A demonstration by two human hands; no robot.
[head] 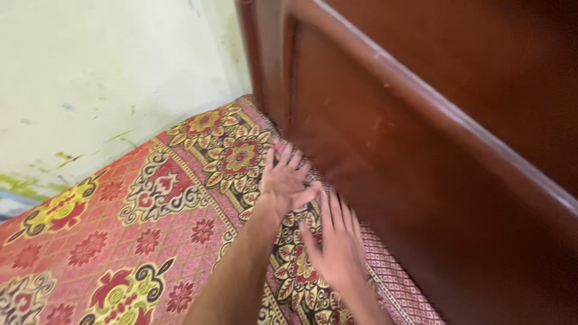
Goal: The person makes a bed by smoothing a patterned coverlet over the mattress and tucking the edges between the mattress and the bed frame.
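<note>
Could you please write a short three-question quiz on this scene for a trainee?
1. True or false: both hands lie flat, fingers spread, on the patterned bedsheet.
2. Which stands right beside the left hand and the right hand? A) a glass window B) a dark wooden headboard C) a metal rail
3. Fill in: behind the bed's far edge is a pale, stained ____.

Key: 1 true; 2 B; 3 wall.
</note>
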